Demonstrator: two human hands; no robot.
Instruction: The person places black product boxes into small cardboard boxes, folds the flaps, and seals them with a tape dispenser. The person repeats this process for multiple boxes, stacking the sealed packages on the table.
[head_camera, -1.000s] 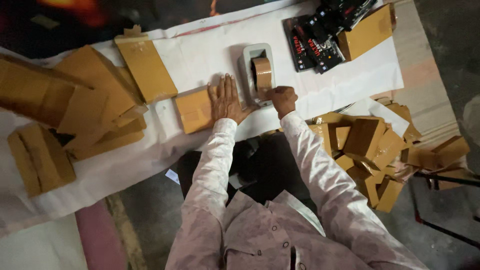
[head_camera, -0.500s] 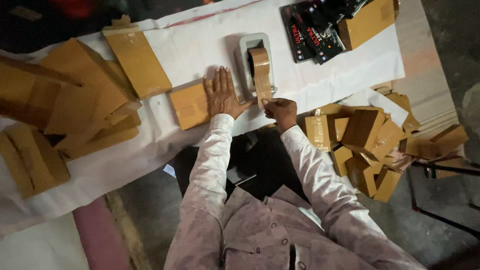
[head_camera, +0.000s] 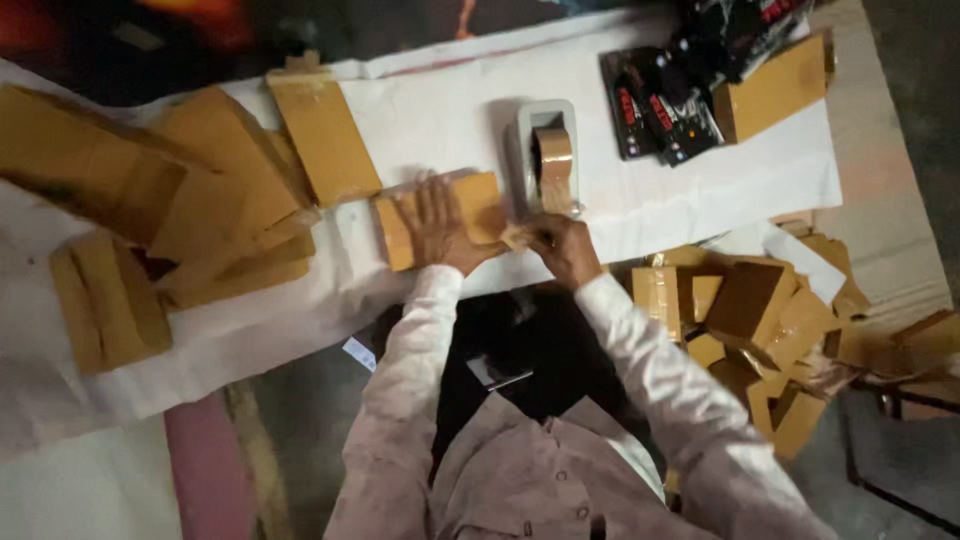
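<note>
Left hand (head_camera: 437, 222) presses flat, open, on brown box (head_camera: 440, 220); right hand (head_camera: 560, 245), beside tape dispenser (head_camera: 548, 160), pinches tape strip (head_camera: 517, 237); sealing step, next needs smoothing the strip down.

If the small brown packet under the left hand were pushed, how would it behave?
The packet looks flat and boxy, so it would probably slide, not roll or tip. It seems stiff: the left hand lies flat on it without denting it. Likely light.

Small brown parcel (head_camera: 470, 205) mid-table, brown box (head_camera: 770, 88) top right w/ black packs (head_camera: 660, 105).
</note>
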